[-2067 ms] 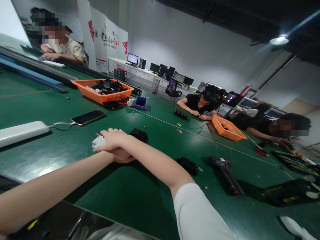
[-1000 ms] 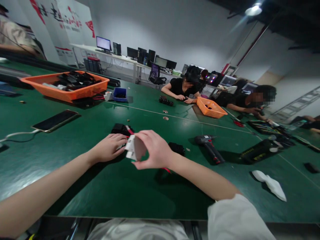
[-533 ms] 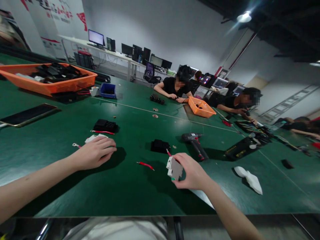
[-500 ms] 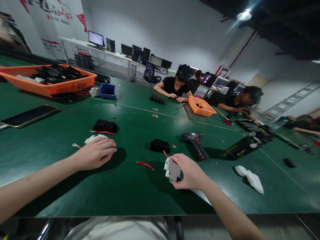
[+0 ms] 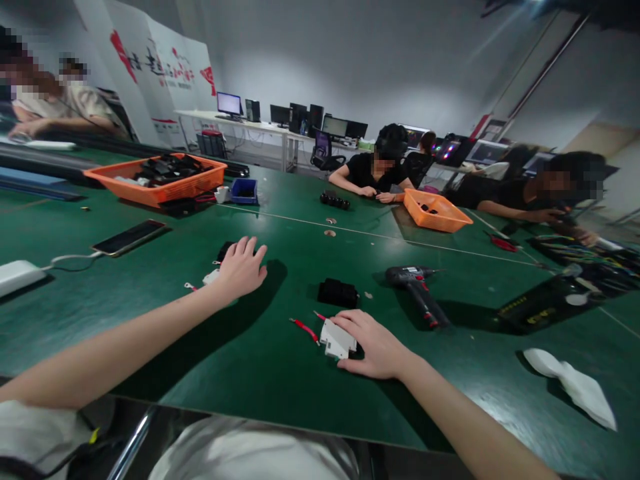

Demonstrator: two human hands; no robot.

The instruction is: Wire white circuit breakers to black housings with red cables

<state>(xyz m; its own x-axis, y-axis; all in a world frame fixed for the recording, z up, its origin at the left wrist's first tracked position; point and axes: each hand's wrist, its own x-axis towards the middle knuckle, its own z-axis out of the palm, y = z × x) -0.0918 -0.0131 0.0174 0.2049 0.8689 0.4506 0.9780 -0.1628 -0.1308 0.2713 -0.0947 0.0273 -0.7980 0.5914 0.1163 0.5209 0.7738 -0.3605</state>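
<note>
My right hand (image 5: 373, 343) grips a white and grey stepped module (image 5: 337, 340) that looks like a circuit breaker, lying flat on the table or just above it. A short red wire (image 5: 320, 315) sticks out at its top left. Left of it lies a loose red wire (image 5: 305, 329) with metal ends. My left hand (image 5: 243, 267) hovers with fingers spread, partly covering a black block (image 5: 225, 251). Beneath its wrist a second white module (image 5: 211, 277) and a ring-terminal wire (image 5: 190, 287) peek out. Another black block (image 5: 338, 292) sits beyond my right hand.
A power drill (image 5: 417, 293) and a black cylinder (image 5: 545, 303) lie to the right, near a white wrapped piece (image 5: 573, 385). Orange baskets (image 5: 165, 193), a blue bin (image 5: 245, 192) and a phone (image 5: 131, 237) are farther off. Co-workers sit across the table.
My right hand has lowered the module and turned its flat side up. My left hand has moved forward from the other white module towards the black block, fingers spreading. The view has swung left.
</note>
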